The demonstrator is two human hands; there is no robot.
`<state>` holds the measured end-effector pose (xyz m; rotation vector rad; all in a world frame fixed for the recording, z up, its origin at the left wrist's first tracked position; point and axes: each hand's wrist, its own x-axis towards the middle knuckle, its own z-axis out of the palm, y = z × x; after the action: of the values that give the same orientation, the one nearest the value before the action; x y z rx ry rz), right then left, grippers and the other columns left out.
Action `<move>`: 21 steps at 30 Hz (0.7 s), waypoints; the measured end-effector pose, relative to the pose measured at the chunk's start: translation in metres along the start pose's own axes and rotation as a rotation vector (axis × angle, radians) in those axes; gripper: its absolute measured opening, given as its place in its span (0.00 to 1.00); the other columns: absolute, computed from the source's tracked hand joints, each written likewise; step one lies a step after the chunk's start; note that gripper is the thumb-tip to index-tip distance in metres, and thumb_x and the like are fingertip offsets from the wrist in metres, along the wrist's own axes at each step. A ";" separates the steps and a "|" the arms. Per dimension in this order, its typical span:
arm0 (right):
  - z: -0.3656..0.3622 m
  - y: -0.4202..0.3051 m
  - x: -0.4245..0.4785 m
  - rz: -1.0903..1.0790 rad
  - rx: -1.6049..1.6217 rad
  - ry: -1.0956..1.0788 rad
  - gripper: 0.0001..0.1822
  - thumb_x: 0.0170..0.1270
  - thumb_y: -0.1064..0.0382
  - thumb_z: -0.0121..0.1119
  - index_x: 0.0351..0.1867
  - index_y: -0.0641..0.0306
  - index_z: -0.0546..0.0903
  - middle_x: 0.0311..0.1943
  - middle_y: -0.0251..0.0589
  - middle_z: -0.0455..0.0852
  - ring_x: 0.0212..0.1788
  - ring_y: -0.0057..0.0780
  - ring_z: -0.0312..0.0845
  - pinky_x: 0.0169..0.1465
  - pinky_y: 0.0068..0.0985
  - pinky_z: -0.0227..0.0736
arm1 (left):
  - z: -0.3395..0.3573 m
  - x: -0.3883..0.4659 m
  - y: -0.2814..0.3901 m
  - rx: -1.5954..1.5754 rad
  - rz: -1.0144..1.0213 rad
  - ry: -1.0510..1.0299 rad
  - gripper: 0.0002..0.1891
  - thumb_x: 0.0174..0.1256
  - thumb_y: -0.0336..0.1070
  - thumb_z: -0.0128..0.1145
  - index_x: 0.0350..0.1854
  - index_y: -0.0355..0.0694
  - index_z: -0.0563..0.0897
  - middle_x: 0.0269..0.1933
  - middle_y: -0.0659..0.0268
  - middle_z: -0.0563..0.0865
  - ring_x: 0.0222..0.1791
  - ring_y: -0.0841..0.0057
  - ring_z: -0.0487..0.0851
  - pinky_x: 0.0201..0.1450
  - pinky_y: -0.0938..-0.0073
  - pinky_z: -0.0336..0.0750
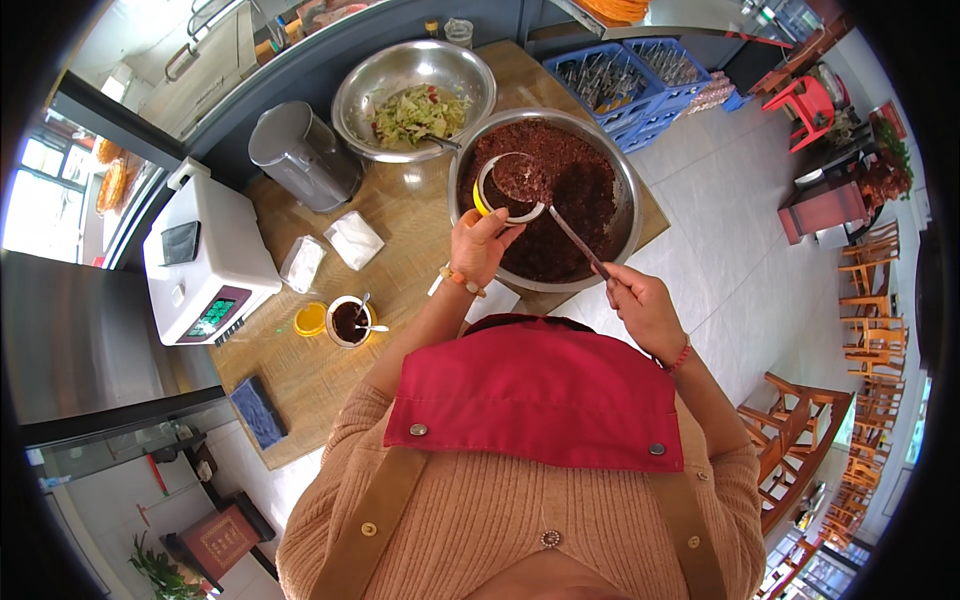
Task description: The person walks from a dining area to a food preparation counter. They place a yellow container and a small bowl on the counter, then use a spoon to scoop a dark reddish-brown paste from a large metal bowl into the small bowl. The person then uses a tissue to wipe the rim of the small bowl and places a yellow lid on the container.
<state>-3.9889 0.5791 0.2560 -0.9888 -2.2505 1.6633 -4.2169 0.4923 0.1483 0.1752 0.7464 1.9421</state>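
Note:
My left hand (480,244) holds a yellow-and-white cup (480,196) tilted over a large steel basin (637,225) of dark red-brown chili sauce (577,169). My right hand (637,304) grips the dark handle of a ladle (577,240); its bowl lies at the cup's mouth, and where the two touch is hard to tell. A second steel bowl (352,94) with chopped pale-green vegetables (420,116) and a utensil handle stands behind, to the left. On the table's left part sits a small jar (348,321) of dark sauce with two spoons, beside a yellow lid (310,319).
On the wooden table (300,382) are a grey lidded container (304,157), a white machine with a lit display (210,262), two white packets (355,240) and a folded blue cloth (258,412). Blue crates (607,75) of metal utensils stand beyond the right edge. Wooden chairs (795,427) are at right.

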 end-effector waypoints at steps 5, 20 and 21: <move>-0.005 0.003 0.004 -0.025 -0.093 0.005 0.15 0.67 0.69 0.47 0.51 0.70 0.77 0.23 0.32 0.74 0.26 0.16 0.67 0.32 0.18 0.67 | -0.002 0.003 0.002 -0.007 0.003 -0.010 0.14 0.61 0.33 0.58 0.46 0.32 0.74 0.49 0.58 0.81 0.50 0.69 0.80 0.59 0.57 0.72; -0.060 -0.026 0.008 -0.355 -0.440 -0.176 0.16 0.61 0.76 0.49 0.51 0.67 0.78 0.27 0.44 0.78 0.28 0.28 0.73 0.35 0.22 0.69 | -0.015 0.018 0.028 0.194 -0.256 -0.155 0.25 0.68 0.53 0.43 0.61 0.43 0.68 0.54 0.58 0.80 0.49 0.65 0.82 0.44 0.60 0.81; -0.060 -0.025 0.010 -0.391 -0.466 -0.188 0.17 0.61 0.76 0.49 0.51 0.67 0.78 0.27 0.45 0.78 0.28 0.29 0.73 0.35 0.22 0.69 | -0.017 0.019 0.029 0.222 -0.277 -0.167 0.26 0.68 0.54 0.42 0.61 0.43 0.68 0.54 0.58 0.80 0.49 0.65 0.82 0.44 0.60 0.81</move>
<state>-3.9766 0.6279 0.2982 -0.4228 -2.8038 1.1352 -4.2549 0.4925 0.1477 0.3464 0.8269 1.5613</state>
